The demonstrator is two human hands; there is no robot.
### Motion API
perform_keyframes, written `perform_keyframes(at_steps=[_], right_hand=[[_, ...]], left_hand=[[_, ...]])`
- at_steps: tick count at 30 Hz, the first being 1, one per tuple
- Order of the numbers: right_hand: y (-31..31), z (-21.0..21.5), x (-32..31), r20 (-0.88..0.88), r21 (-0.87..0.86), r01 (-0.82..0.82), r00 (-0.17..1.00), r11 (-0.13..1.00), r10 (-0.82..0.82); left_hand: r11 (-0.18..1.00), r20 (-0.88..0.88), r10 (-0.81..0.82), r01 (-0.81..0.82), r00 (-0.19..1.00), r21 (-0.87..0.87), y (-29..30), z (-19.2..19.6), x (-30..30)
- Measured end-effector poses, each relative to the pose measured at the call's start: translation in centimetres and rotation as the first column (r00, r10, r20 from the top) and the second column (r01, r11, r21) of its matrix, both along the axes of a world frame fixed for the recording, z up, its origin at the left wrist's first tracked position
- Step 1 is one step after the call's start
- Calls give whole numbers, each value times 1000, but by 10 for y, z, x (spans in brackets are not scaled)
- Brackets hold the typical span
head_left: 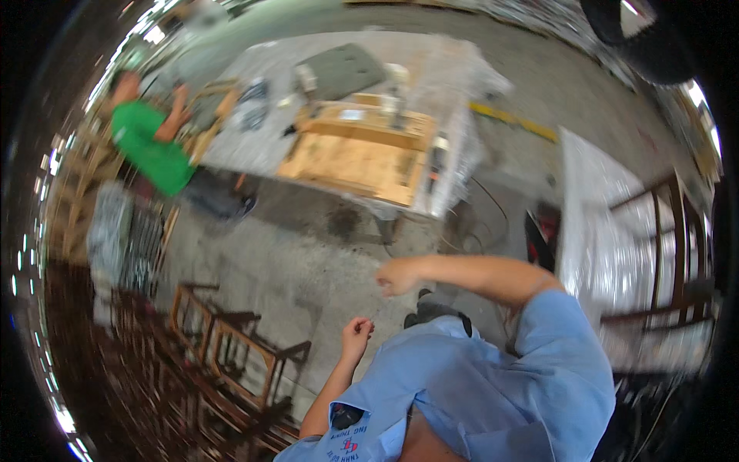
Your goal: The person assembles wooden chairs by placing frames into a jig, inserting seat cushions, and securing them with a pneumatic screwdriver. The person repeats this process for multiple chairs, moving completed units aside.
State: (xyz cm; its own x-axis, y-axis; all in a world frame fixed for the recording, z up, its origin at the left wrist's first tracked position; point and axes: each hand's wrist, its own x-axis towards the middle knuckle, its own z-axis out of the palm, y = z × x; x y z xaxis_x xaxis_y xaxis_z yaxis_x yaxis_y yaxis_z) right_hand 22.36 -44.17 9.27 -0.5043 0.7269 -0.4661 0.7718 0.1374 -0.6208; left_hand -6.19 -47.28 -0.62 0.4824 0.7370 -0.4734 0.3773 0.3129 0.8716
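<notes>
My left hand [357,337] is raised over the concrete floor, its fingers curled together with the thumb. Something tiny may be at its fingertips, too small to name. Bent across in front of my body, my right arm brings my right hand [397,276] a little ahead of the left. Its fingers curl downward, slightly blurred, and hide whatever may be inside. Neither hand touches the worktable [254,146] ahead. On that table lies a shallow wooden frame or jig [350,158], with a dark-handled tool [437,158] by its right end.
Brown wooden chair frames [242,358] crowd the lower left. A person in a green shirt [146,138] stands at the table's left end, handling a wooden frame [212,115]. A grey panel [341,69] lies on the table. Plastic-wrapped goods [596,200] and a dark chair [673,231] stand right.
</notes>
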Motion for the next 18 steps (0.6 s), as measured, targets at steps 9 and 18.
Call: perform_keyframes(at_steps=[9,18], right_hand=[[70,-62,6,-290,-575,459,659,677,-694],[256,-63,69,-410,-444,740,333,505,-849]], left_hand=[[937,-31,275,-275,961,-216,66,-41,-35],[984,-142,-11,-15,990,-179,357,-57,15]])
